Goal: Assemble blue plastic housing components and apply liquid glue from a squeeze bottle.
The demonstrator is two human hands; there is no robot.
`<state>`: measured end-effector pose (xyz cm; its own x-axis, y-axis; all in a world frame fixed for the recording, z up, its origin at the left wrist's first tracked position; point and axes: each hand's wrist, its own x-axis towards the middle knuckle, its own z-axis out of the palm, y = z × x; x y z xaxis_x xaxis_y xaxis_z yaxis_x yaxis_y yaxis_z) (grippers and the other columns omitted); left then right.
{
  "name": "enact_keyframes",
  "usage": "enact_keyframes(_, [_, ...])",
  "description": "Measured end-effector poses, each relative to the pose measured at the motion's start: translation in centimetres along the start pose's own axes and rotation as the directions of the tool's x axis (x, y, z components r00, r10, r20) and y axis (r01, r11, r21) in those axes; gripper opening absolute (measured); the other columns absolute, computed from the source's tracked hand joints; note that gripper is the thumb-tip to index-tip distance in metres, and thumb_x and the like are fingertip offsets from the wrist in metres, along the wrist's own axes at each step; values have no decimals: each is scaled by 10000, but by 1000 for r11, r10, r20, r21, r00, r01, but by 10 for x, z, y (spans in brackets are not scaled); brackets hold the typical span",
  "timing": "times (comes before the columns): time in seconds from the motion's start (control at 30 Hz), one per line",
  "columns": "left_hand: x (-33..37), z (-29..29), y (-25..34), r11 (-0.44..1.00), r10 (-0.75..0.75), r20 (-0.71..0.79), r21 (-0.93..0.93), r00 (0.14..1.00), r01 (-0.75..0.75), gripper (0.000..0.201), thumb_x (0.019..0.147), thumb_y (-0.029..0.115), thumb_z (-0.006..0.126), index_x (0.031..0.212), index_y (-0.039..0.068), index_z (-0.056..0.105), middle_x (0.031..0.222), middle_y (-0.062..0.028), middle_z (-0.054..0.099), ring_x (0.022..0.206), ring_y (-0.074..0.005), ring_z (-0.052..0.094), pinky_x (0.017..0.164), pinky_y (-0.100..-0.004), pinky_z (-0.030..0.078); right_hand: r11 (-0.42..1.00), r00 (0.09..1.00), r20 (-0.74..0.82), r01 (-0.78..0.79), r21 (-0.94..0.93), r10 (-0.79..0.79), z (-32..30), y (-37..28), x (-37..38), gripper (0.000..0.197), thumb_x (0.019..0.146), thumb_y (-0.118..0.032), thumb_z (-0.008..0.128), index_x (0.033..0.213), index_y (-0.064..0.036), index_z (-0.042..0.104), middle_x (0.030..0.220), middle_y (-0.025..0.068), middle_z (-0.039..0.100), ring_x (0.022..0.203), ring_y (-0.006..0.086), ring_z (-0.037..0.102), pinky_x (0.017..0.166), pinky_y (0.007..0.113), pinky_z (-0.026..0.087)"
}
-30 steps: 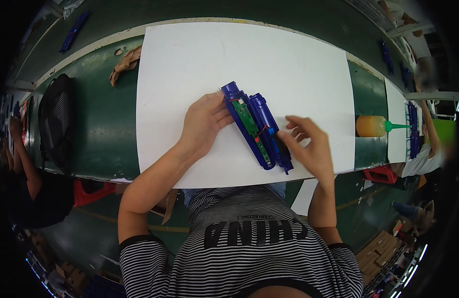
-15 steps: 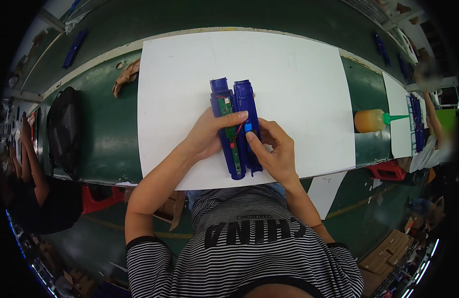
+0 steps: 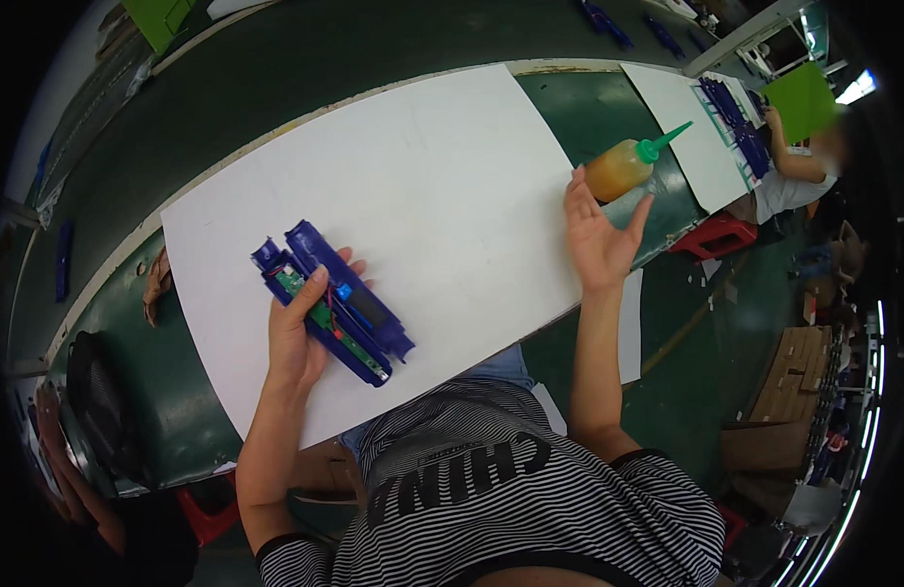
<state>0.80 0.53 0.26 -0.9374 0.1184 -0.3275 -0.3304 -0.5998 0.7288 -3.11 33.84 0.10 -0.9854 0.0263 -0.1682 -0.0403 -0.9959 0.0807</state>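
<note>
My left hand (image 3: 297, 338) is closed around two dark blue plastic housing halves (image 3: 313, 247) lying side by side, its thumb across them and fingertips showing past the far side. One half carries a long green circuit board (image 3: 322, 315) with red and black wires. A small bright blue part (image 3: 344, 292) sits on the other half. To the right, my right hand (image 3: 601, 240) is open, palm up, with fingers and thumb spread around the near side of a squeeze bottle (image 3: 616, 174) of amber liquid with a green nozzle. Whether the fingertips touch it I cannot tell.
A white sheet (image 3: 423, 176) covers the green bench before me. Crumpled brown paper (image 3: 157, 286) and a black mesh-covered item (image 3: 98, 401) lie at left. At far right, another person sits by a stack of blue housings (image 3: 734, 127). A red stool (image 3: 716, 235) stands beneath the bench.
My right hand has let go of the blue housing and moved right to the bottle, opening out. The left hand keeps the housing, now tilted. The whole view has turned toward the right.
</note>
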Motion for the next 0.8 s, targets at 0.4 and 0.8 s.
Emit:
enact_keyframes(0.4, [14, -3, 17, 992, 5, -97, 123, 995, 7, 340, 833, 112, 617, 1096, -63, 493, 1040, -149, 600, 925, -237, 615, 804, -380, 531, 936, 952, 90, 304, -180, -292, 9, -29, 74, 429, 798, -139, 626, 1157, 8, 443, 1144, 186, 511, 1092, 324, 500, 999, 465, 393])
enact_keyframes(0.8, [39, 16, 22, 825, -166, -61, 538, 984, 172, 260, 790, 127, 668, 922, -23, 501, 833, -109, 584, 772, -164, 613, 658, -296, 510, 182, 808, 505, 471, -863, 303, 52, 123, -28, 467, 819, -222, 620, 1176, 28, 453, 1035, 200, 578, 940, 291, 588, 828, 390, 488])
